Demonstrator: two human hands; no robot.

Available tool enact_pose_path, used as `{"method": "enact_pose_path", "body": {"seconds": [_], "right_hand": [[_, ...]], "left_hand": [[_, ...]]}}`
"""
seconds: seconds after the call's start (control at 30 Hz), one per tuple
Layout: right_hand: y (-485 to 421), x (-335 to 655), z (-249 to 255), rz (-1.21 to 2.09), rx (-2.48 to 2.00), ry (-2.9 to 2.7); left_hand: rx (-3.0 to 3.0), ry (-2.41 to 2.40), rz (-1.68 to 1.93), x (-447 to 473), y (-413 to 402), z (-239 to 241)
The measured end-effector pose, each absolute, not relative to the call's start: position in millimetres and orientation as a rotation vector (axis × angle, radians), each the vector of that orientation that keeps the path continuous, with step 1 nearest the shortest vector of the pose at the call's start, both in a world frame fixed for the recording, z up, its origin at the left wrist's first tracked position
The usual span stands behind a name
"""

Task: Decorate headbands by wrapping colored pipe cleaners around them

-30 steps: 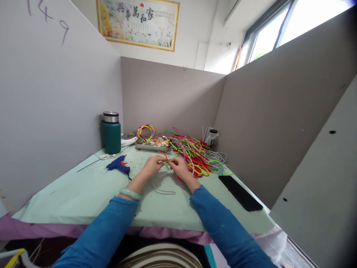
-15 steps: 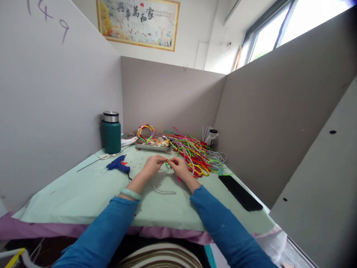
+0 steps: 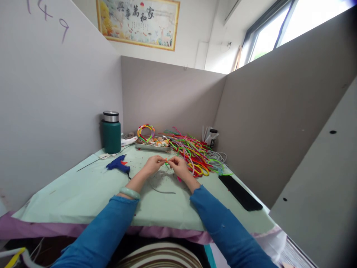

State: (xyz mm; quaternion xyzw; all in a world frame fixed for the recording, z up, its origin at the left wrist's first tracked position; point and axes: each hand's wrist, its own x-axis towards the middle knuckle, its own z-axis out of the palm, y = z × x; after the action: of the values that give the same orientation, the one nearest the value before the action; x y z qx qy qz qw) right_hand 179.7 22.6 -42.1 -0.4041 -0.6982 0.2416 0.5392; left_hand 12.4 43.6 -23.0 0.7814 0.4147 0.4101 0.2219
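Observation:
My left hand (image 3: 155, 163) and my right hand (image 3: 179, 165) meet over the middle of the table, fingertips pinched close together. Between them shows a small orange and green pipe cleaner (image 3: 166, 163), mostly covered by the fingers. A pink bit (image 3: 179, 179) peeks out under the right wrist. Below the hands a thin grey strand (image 3: 164, 192) lies curved on the table cover. Just beyond my right hand spreads a heap of colourful pipe cleaners (image 3: 192, 149).
On the left lie a blue glue gun (image 3: 119, 163) and a green bottle (image 3: 111, 134) stands behind it. A metal tray (image 3: 153, 147) of small pieces, with a colourful braided ring (image 3: 145, 126), sits at the back. A black flat object (image 3: 240, 193) lies right. Grey partitions (image 3: 173, 93) enclose the table.
My left fingertips have shifted slightly right, and more orange shows between the hands. The grey piece below showed two strands before; one shows clearly now.

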Motion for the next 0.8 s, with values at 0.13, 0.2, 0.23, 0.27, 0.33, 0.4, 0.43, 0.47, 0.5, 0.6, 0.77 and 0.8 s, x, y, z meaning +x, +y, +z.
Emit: {"method": "enact_pose_path", "body": {"seconds": [0.13,0.2,0.23,0.27,0.33,0.4,0.43,0.47,0.5,0.6,0.77,0.8], "right_hand": [[22.9,180.0,-41.9,0.589,-0.955,-1.649],[22.5,180.1,-41.5,0.588,-0.947,-1.653],[22.2,180.0,-41.2,0.586,-0.943,-1.657],[21.9,179.9,-41.0,0.584,-0.938,-1.660],[21.4,179.7,-40.8,0.584,-0.925,-1.665],[21.1,179.5,-40.7,0.589,-0.916,-1.668],[21.1,179.4,-40.7,0.591,-0.915,-1.668],[21.1,179.3,-40.7,0.593,-0.916,-1.666],[21.2,179.3,-40.7,0.593,-0.918,-1.665],[21.7,179.2,-40.5,0.597,-0.921,-1.674],[22.1,179.3,-41.0,0.607,-0.918,-1.681],[22.3,179.4,-41.4,0.610,-0.917,-1.681]], "left_hand": [[1.981,1.152,1.072,13.3,37.4,-20.9],[1.900,1.159,1.019,13.1,33.8,-19.4],[1.869,1.159,0.995,12.9,32.4,-18.7],[1.843,1.155,0.977,12.8,31.3,-18.0],[1.802,1.134,0.960,12.9,29.8,-16.7],[1.760,1.105,0.971,13.3,28.6,-15.5],[1.735,1.087,0.982,13.5,27.9,-14.8],[1.709,1.068,0.995,13.7,27.3,-14.1],[1.684,1.048,1.008,13.9,26.7,-13.5],[1.622,0.993,1.030,13.7,25.4,-12.6],[1.610,0.944,1.009,13.0,24.8,-13.8],[1.626,0.949,1.008,13.1,24.5,-14.0]]}}
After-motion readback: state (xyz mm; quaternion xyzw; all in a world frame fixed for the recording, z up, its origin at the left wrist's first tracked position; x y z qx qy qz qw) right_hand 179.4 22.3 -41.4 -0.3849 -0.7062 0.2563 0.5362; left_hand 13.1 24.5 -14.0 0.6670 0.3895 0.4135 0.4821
